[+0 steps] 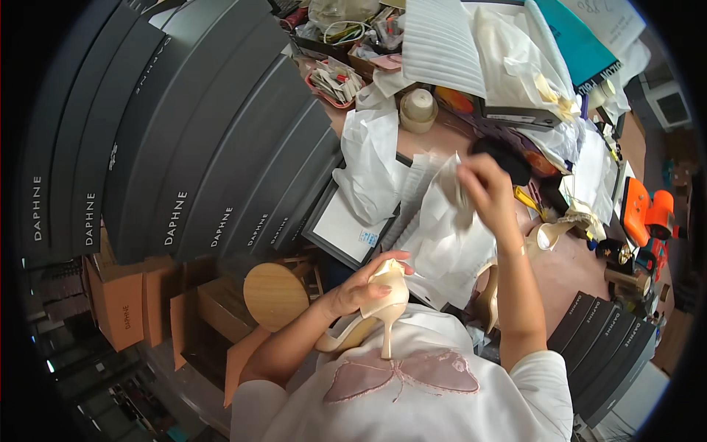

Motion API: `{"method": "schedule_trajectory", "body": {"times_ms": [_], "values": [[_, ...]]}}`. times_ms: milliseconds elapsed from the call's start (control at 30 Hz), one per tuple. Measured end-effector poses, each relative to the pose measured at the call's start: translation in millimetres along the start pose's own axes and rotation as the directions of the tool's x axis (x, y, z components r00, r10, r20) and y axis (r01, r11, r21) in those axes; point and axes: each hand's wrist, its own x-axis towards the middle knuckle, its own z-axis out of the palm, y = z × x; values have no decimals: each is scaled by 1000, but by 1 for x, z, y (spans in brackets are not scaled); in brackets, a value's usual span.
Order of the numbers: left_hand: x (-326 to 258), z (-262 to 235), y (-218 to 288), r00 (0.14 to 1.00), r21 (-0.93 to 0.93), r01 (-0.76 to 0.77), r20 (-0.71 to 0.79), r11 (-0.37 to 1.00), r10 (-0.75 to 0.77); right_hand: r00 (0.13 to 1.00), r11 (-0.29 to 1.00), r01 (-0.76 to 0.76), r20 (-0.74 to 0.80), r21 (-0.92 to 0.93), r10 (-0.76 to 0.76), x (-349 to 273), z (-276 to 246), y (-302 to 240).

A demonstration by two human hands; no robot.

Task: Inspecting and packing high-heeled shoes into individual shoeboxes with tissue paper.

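My left hand (pixel 357 295) is closed around a cream high-heeled shoe (pixel 396 295), whose slim heel points down toward my shirt. Some pale stuffing shows at the shoe's opening. Over white tissue paper (pixel 442 247), my right hand (pixel 486 188) has its fingers pinched together; a raised edge of the paper meets the fingertips, partly smeared by motion. The tissue spreads over an open box by my lap. A second beige heeled shoe (pixel 487 298) stands beside that paper, below my right forearm. Farther right lies another light-coloured heeled shoe (pixel 549 234).
Dark shoe boxes (pixel 184 140) form a tall stack at left, with a smaller stack (pixel 604 350) at lower right. A box lid (pixel 342 228) bears crumpled tissue. Behind are a cream jar (pixel 418 110), a yellow cutter (pixel 526 199) and an orange tool (pixel 644 210). A round wooden stool (pixel 276 297) stands lower left.
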Motion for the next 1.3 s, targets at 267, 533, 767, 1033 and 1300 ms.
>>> {"method": "schedule_trajectory", "body": {"times_ms": [267, 533, 767, 1033, 1300], "values": [[24, 41, -9, 978, 159, 33, 200, 987, -65, 912, 825, -410, 197, 388, 360, -233, -42, -64], [32, 71, -18, 976, 207, 48, 198, 977, -90, 997, 958, 77, 0, 275, -80, -241, -33, -91], [30, 76, -18, 971, 255, 67, 205, 965, -122, 952, 951, 301, 33, 75, -304, -230, -26, -95], [24, 77, -22, 950, 224, 154, 235, 962, -207, 912, 918, 393, 142, -43, -384, -230, -21, -92], [24, 77, -28, 932, 213, 186, 270, 959, -241, 878, 886, 461, 169, -47, -447, -229, -22, -97]]}}
